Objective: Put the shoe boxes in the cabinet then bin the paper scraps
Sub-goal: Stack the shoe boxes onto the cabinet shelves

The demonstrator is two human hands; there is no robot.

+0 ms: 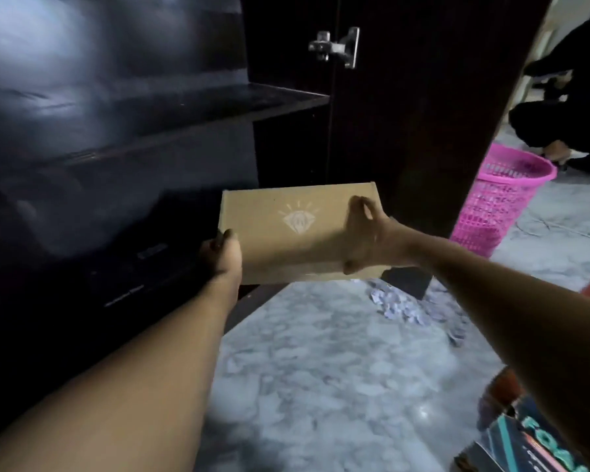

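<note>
A brown cardboard shoe box with a pale diamond logo on its lid is held level in front of the dark cabinet, at the height of its lower compartment. My left hand grips the box's near left corner. My right hand holds its right side, fingers over the lid. White paper scraps lie scattered on the marble floor below and to the right of the box. A pink mesh bin stands right of the open cabinet door.
The open cabinet door with a metal hinge stands just behind the box. Another shoe box with teal lettering lies at the bottom right. A person in dark clothes crouches behind the bin. A dark shelf spans the cabinet.
</note>
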